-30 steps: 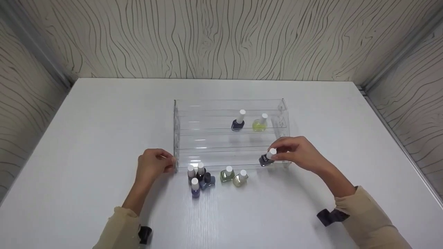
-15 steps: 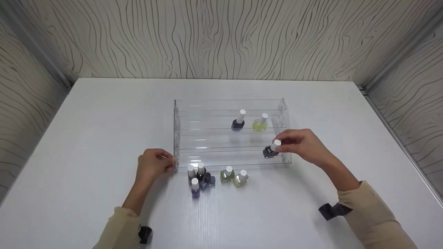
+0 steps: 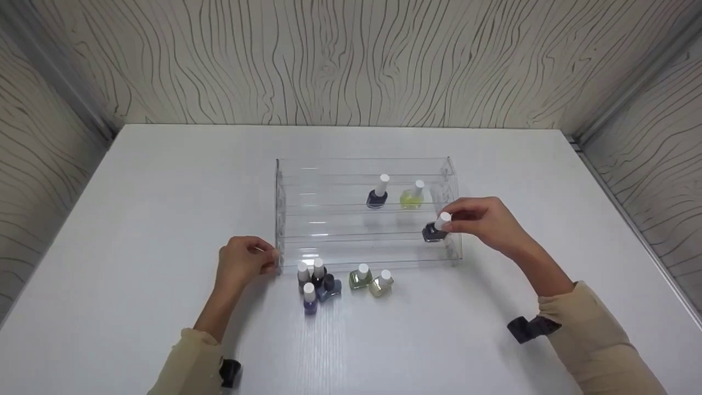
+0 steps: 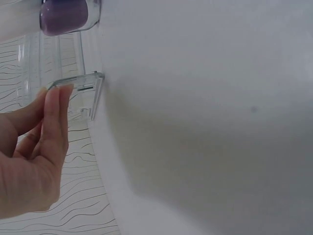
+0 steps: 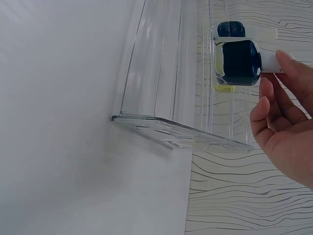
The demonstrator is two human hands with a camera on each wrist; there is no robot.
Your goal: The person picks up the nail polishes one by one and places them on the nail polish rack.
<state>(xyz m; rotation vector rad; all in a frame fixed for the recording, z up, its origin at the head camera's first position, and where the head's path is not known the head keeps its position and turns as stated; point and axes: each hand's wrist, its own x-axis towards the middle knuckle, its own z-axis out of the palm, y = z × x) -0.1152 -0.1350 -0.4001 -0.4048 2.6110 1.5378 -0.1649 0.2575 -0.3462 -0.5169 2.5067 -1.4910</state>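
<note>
In the head view my right hand (image 3: 485,222) pinches a dark nail polish bottle (image 3: 434,232) by its white cap. The bottle tilts over the right end of a clear acrylic tiered rack (image 3: 329,225). Its glass shows deep blue-green polish (image 5: 238,62) in the right wrist view. My left hand (image 3: 241,260) pinches the rack's left side panel between thumb and fingers, as the left wrist view shows at the panel edge (image 4: 78,81). On an upper tier stand a dark polish bottle (image 3: 377,198) and a yellow polish bottle (image 3: 411,198).
Before the rack's left front stands a cluster of polish bottles, including a purple one (image 3: 310,305) and a blue one (image 3: 329,291) with a black cap. A green bottle (image 3: 360,278) and a pale bottle (image 3: 380,285) stand near the rack's front middle.
My right hand has carried the dark polish bottle back and slightly right, from the rack's front edge over its tiers. My left hand has stayed on the side panel.
</note>
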